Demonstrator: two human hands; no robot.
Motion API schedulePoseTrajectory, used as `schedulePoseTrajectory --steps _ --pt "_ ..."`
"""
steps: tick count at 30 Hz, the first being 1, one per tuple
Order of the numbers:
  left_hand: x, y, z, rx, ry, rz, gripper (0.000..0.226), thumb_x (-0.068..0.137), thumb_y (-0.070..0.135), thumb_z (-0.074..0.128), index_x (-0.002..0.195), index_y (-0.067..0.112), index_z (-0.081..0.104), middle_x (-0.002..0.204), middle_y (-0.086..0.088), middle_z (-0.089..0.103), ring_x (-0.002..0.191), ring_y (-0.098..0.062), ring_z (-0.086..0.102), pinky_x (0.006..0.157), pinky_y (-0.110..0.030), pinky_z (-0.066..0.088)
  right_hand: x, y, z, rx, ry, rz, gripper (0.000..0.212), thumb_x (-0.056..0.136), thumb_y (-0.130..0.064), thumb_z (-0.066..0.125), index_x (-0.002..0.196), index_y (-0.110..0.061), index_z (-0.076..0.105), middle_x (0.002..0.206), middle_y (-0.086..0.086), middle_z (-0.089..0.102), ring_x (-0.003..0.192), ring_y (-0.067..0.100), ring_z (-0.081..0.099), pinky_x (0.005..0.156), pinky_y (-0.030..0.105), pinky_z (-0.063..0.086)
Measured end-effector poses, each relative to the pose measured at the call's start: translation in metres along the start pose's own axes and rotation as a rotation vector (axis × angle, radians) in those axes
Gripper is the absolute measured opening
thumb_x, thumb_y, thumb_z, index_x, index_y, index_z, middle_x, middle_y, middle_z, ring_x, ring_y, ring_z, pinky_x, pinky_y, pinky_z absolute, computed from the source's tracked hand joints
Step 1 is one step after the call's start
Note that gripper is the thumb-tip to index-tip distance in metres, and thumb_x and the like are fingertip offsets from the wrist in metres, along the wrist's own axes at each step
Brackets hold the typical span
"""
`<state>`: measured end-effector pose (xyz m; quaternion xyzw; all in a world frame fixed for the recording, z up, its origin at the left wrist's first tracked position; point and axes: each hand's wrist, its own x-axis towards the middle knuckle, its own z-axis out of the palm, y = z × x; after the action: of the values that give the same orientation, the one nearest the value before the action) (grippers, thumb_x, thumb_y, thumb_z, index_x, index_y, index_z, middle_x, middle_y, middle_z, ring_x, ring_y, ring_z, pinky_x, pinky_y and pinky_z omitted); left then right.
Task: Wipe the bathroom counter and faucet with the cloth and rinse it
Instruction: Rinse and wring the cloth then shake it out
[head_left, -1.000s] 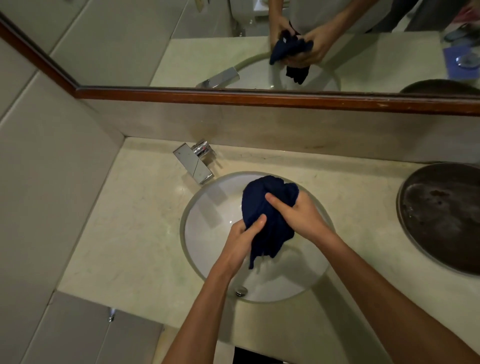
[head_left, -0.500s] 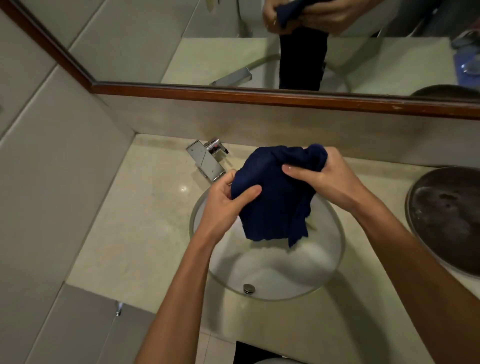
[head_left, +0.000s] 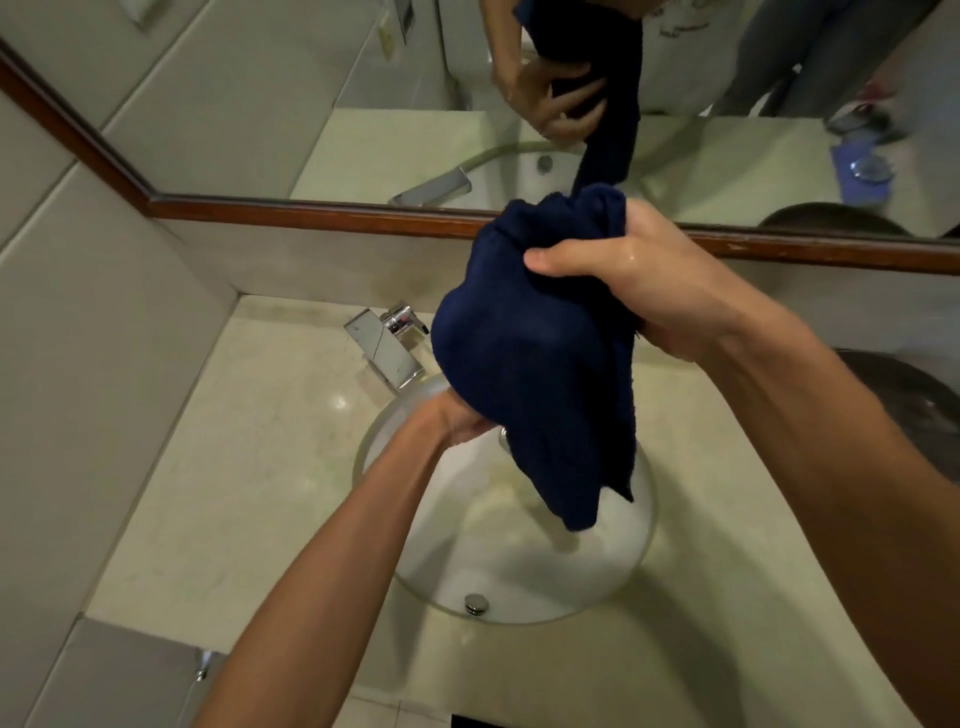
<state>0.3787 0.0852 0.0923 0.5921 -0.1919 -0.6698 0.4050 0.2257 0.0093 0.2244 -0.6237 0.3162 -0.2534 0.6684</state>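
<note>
While the dark blue cloth (head_left: 535, 353) hangs bunched in the air above the round white basin (head_left: 597, 577), we see its upper end gathered in the right hand (head_left: 618, 275), whose fingers and thumb are curled tight round the fabric. The left hand (head_left: 457, 421) reaches in under the cloth's lower left side; the fabric hides most of its fingers, so we cannot tell whether they grip or only touch. The cloth's tail dangles over the bowl without touching it. Behind and to the left, the chrome faucet (head_left: 387, 343) stands on the pale stone counter (head_left: 249, 467). A drain plug (head_left: 476, 604) sits by the basin's near edge, and a wood-framed mirror (head_left: 311, 210) runs along the wall.
</note>
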Motion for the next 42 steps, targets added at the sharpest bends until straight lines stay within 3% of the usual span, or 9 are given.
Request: schedulePoseTrajectory --steps 4,7,12,15,22,28,36,39,42 --pt "-0.003 -0.016 0.008 0.087 -0.111 -0.102 0.039 0.101 -0.011 0.041 0.073 0.006 0.063 0.070 -0.004 0.065 0.070 -0.018 0.057 0.061 -0.026 0.054 0.010 0.000 -0.011 0.010 0.038 0.051 0.010 0.094 -0.007 0.066 0.091 -0.016 0.069 0.083 -0.003 0.072 0.088 0.010 0.071 0.082 0.028 0.056" --pt "-0.004 -0.023 0.005 0.016 -0.202 -0.184 0.026 0.109 0.013 0.038 0.104 0.010 0.063 0.103 -0.007 0.069 0.092 -0.023 0.065 0.078 -0.035 0.059 0.019 0.003 -0.021 -0.027 0.080 0.080 0.010 0.095 -0.010 0.066 0.097 -0.017 0.072 0.091 -0.002 0.076 0.094 0.014 0.074 0.089 0.032 0.057" --pt "-0.001 -0.039 -0.003 -0.236 -0.373 -0.268 0.063 0.077 0.052 0.070 0.126 0.014 0.068 0.133 -0.008 0.067 0.132 -0.033 0.054 0.120 -0.053 0.032 0.036 0.014 -0.035 -0.065 0.105 0.090 0.011 0.095 -0.013 0.067 0.093 -0.022 0.073 0.089 -0.009 0.077 0.094 0.009 0.073 0.088 0.029 0.056" --pt "0.003 -0.054 -0.004 -0.298 -0.390 -0.262 0.065 0.070 0.056 0.078 0.121 0.016 0.076 0.134 -0.008 0.068 0.132 -0.034 0.054 0.116 -0.052 0.035 0.048 0.025 -0.032 -0.061 0.058 0.103 0.014 0.095 -0.010 0.068 0.086 -0.021 0.070 0.081 -0.012 0.075 0.089 0.006 0.073 0.084 0.026 0.056" --pt "0.012 -0.075 -0.015 -0.371 -0.343 -0.396 0.074 0.084 0.071 0.047 0.127 0.017 0.073 0.138 -0.011 0.065 0.131 -0.036 0.055 0.108 -0.051 0.042 0.066 0.044 -0.038 -0.078 -0.077 0.103 0.017 0.095 -0.007 0.068 0.082 -0.018 0.067 0.082 -0.007 0.072 0.089 0.009 0.071 0.082 0.025 0.054" --pt "0.010 -0.073 -0.012 -0.329 -0.454 -0.370 0.080 0.077 0.062 0.073 0.139 0.014 0.062 0.149 -0.013 0.055 0.138 -0.036 0.045 0.115 -0.050 0.033 0.072 0.051 -0.039 -0.063 -0.116 0.039 0.008 0.092 -0.008 0.070 0.087 -0.010 0.065 0.088 0.001 0.068 0.094 0.015 0.068 0.086 0.028 0.054" --pt "0.010 -0.071 -0.014 -0.445 -0.429 -0.390 0.083 0.094 0.071 0.046 0.155 0.015 0.043 0.161 -0.015 0.039 0.151 -0.039 0.030 0.127 -0.055 0.011 0.071 0.038 -0.042 -0.189 -0.204 -0.066 0.012 0.093 -0.010 0.068 0.104 -0.010 0.071 0.099 -0.001 0.070 0.100 0.011 0.068 0.089 0.026 0.050" --pt "0.012 -0.068 -0.016 -0.520 -0.427 -0.304 0.083 0.097 0.069 0.044 0.160 0.016 0.032 0.166 -0.014 0.028 0.154 -0.037 0.021 0.126 -0.052 0.014 0.051 0.021 -0.034 -0.356 -0.296 -0.236 0.030 0.095 0.000 0.067 0.121 -0.016 0.071 0.109 -0.014 0.074 0.110 0.002 0.068 0.092 0.018 0.050" --pt "0.011 -0.063 -0.019 -0.623 -0.360 -0.248 0.082 0.100 0.062 0.040 0.163 0.015 0.017 0.167 -0.017 0.019 0.151 -0.036 0.025 0.121 -0.054 0.020 0.014 0.033 -0.030 -0.557 -0.496 -0.353 0.052 0.085 0.009 0.066 0.128 -0.021 0.068 0.131 -0.006 0.069 0.132 0.008 0.057 0.113 0.030 0.043"
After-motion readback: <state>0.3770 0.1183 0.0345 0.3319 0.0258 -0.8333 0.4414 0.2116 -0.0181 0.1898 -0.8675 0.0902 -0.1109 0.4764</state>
